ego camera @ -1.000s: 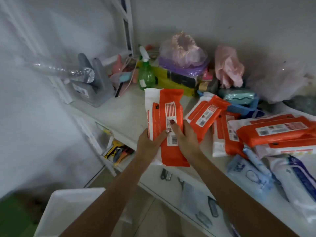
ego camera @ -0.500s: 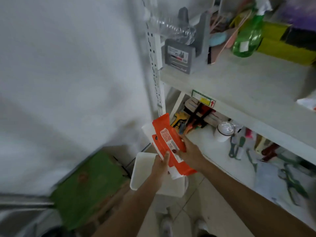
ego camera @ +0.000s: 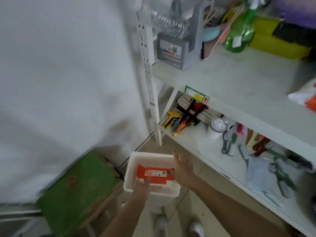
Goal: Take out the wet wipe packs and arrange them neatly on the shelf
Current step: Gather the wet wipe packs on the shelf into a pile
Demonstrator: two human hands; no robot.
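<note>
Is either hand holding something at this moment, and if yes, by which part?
Nothing is clearly held. The orange wipe pack lies in the white bin. The right hand is open beside it; the left hand touches its near edge.

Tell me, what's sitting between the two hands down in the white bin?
An orange wipe pack lies in the white bin, between the left hand and the right hand. The head view shows it.
</note>
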